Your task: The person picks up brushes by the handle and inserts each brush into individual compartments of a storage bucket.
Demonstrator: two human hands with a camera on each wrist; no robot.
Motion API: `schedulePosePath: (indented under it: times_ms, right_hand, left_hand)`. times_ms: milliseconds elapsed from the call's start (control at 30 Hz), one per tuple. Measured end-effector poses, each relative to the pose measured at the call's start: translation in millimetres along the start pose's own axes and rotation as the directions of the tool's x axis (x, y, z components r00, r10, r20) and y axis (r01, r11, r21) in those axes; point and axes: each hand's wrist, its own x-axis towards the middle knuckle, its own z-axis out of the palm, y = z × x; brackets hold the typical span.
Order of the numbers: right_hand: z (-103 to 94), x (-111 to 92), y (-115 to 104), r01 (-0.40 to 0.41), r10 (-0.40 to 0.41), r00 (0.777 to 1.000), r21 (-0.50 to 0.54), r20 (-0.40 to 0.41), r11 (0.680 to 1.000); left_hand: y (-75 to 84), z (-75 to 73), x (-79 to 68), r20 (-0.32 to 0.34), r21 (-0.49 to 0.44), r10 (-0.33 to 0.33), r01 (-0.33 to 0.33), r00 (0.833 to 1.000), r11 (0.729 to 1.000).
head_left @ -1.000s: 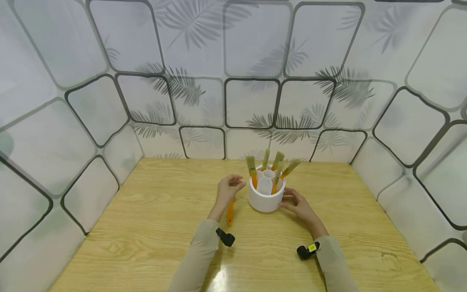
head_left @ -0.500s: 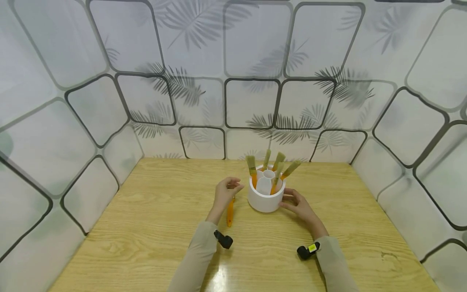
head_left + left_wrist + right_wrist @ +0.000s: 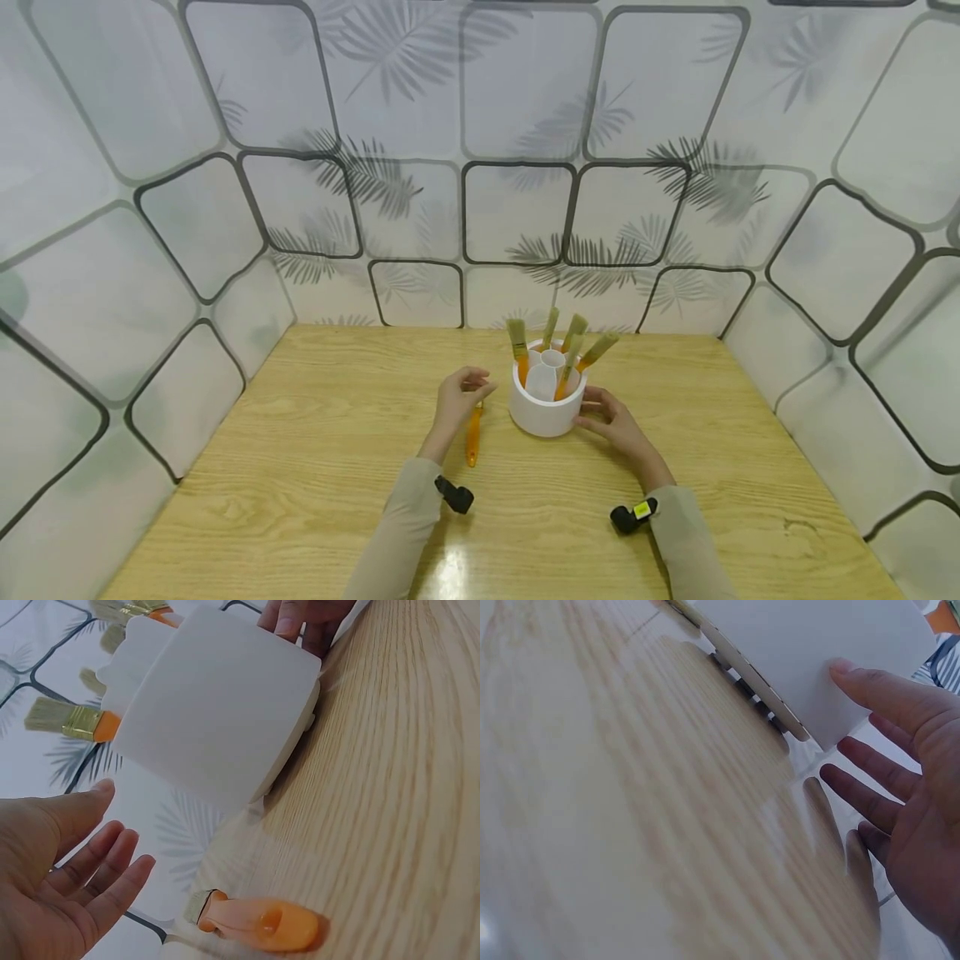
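Observation:
A round white divided holder [image 3: 543, 418] stands upright on the table with several paintbrushes [image 3: 517, 337] in it, bristles up. My right hand [image 3: 618, 427] is at its right side; in the right wrist view the thumb touches the white wall [image 3: 802, 645] and the relaxed fingers lie by the lower edge. To the left of the holder, apart from it, my left hand [image 3: 454, 403] hovers with nothing in it, its fingers [image 3: 120, 892] loosely bent. A loose paintbrush [image 3: 473, 437] with an orange handle lies on the table beside the left hand; its bristles are partly hidden in the head view.
The wooden table [image 3: 330, 483] extends around the holder on all sides. Patterned white panels [image 3: 517, 208] close off the back and both sides. Each sleeve carries a small black camera [image 3: 456, 497].
My left hand has drifted slightly left and toward me, away from the holder, showing more of the loose paintbrush. The right hand stays at the holder's side.

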Motion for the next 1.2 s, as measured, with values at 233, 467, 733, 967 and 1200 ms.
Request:
schedulePosePath:
  times_ms: [233,467,733,967,1200]
  right_hand:
    - [0.1,-1,0,-0.006,0.006,1.000,-0.031,-0.004,0.999]
    - [0.6,-5,-20,-0.003,0.003,1.000,0.004,0.009,1.000]
    - [2.2,-9,-33,-0.003,0.004,1.000,-0.021,0.021,1.000]
    - [1.7,-8,-31,0.007,-0.007,0.999,0.005,0.032,1.000]
    - [0.1,-1,-5,0.007,-0.007,1.000,-0.006,0.009,1.000]
  left_hand:
    - [-0.6,-4.8,-2.5,-0.001,0.007,-0.015,0.015,1.000,1.000]
    - [-4.1,-7.5,-4.1,-0.001,0.017,-0.027,0.027,1.000,0.999]
    - [-5.4,-9.4,-5.8,0.012,0.039,-0.041,0.040,0.999,0.998]
    - [-5.8,-11.0,-5.9,0.030,0.037,-0.039,0.038,0.999,0.999]
    - [-6.1,-11.8,-7.3,0.043,0.056,-0.062,0.060,0.997,0.997]
